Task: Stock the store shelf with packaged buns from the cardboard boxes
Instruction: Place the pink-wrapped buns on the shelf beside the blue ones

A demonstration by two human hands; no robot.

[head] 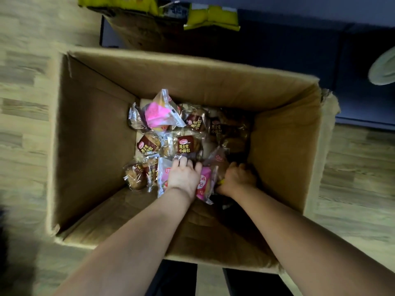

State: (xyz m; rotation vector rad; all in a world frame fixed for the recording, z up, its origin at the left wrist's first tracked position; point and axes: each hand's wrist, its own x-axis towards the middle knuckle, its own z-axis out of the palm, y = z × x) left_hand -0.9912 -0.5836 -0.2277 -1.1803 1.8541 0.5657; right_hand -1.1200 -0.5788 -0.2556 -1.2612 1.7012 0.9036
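Wooden floor is running under everything. A big open cardboard box is sitting on it, filling mid frame. A second cardboard box is standing just beyond its far side, with yellow packets sticking out on top. A dark shelf base is lying at far right. The packaged buns are lying loose on the bottom of the big box, mostly brown-label ones, with one pink packet tilting up at the far side. Both arms are reaching down inside. The left hand is resting on a near pink packet, fingers slightly apart and laid over it. The right hand is digging into the near right corner, fingers curling down; cannot tell what they are holding.
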